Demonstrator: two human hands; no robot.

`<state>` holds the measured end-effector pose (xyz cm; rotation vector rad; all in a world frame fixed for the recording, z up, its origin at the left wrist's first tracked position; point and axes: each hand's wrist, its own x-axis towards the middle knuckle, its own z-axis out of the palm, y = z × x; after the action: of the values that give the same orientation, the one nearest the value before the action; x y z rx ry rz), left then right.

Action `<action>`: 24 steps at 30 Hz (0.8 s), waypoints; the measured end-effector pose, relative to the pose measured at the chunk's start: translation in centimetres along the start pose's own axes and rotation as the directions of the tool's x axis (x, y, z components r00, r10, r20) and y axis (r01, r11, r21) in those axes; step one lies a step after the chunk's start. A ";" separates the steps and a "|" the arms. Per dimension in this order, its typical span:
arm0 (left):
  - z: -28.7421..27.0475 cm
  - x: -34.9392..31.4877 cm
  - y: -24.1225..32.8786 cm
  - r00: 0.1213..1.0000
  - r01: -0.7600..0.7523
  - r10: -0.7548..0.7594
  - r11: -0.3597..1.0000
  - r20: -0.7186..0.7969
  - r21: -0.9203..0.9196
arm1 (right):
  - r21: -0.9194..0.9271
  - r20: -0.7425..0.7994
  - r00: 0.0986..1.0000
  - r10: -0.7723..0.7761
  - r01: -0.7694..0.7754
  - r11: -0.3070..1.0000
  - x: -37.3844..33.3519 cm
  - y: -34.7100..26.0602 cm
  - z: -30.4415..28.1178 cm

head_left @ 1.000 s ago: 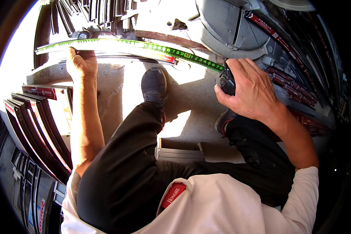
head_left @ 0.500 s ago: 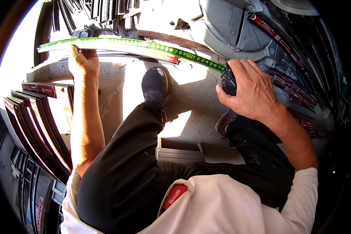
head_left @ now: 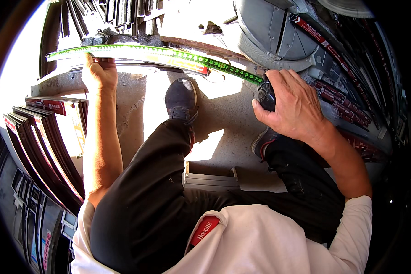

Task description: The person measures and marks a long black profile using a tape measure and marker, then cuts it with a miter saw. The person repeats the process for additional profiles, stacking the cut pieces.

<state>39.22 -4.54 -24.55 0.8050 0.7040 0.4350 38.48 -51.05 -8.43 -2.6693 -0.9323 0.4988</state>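
A green tape measure blade [head_left: 236, 70] stretches across the upper part of the view, bowing a little from left to right. My right hand [head_left: 296, 104] is closed around the black tape measure case [head_left: 266, 95], where the blade comes out. Near the blade's far-left end, my left hand [head_left: 99, 73] pinches it, thumb on top and fingers underneath. Just below the blade runs a long pale strip with a red printed end [head_left: 200, 70]. Glare washes out much of it, so I cannot tell whether my left fingers touch it too.
A round grey machine base [head_left: 265, 29] stands at the far right, beside dark red-labelled profiles [head_left: 324, 43]. More profiles [head_left: 45, 150] are stacked at left. My shoe [head_left: 181, 98] is on the concrete floor, and a grey metal piece [head_left: 211, 180] lies between my legs.
My left hand and the blade's left end have shifted slightly to the right. My right hand has moved very slightly left with the case. Both grips stay the same.
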 end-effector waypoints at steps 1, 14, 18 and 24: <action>-0.5 0.2 0.0 1.000 0.001 -0.001 1.000 0.006 0.007 | 0.011 0.035 0.999 0.018 -0.018 1.000 0.0 -0.1 -0.2; -1.1 0.3 -1.9 0.991 0.063 -0.052 0.994 -0.121 0.087 | 0.046 -0.074 0.997 0.005 -0.001 0.999 0.3 0.7 1.3; -2.8 0.4 -2.5 0.979 0.120 -0.082 0.973 -0.187 0.198 | 0.072 -0.024 0.998 0.056 -0.055 0.996 0.8 1.0 1.4; -2.0 -0.5 -3.2 0.967 0.206 -0.164 0.953 -0.195 0.220 | 0.145 0.040 0.988 0.146 -0.150 0.978 0.8 1.0 1.4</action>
<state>37.72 -5.85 -27.86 0.9237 1.0014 0.2537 39.07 -51.09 -10.23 -2.6139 -0.6780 0.6164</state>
